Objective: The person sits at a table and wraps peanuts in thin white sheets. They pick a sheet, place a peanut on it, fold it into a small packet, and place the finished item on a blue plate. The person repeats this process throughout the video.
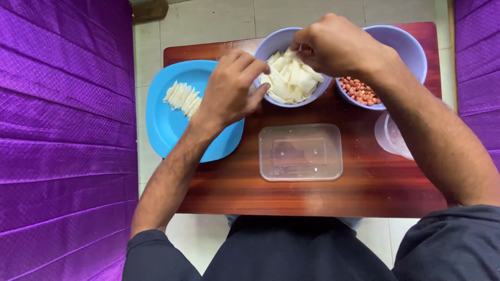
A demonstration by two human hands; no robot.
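Observation:
A lavender bowl (271,47) holds a heap of pale flat chips (291,80). My right hand (338,47) hovers over its far side, fingertips pinched on one chip at the top of the heap. My left hand (232,88) rests at the bowl's left rim, fingers curled and touching the rim, over the edge of a blue plate (161,125). A short row of the same pale chips (182,98) lies lined up on the plate's upper left.
A second lavender bowl (409,47) with red-skinned peanuts (359,91) stands at the right. A clear rectangular container (301,152) sits at the middle of the small wooden table (312,200), a clear lid (390,136) at the right edge. Purple fabric lies on both sides.

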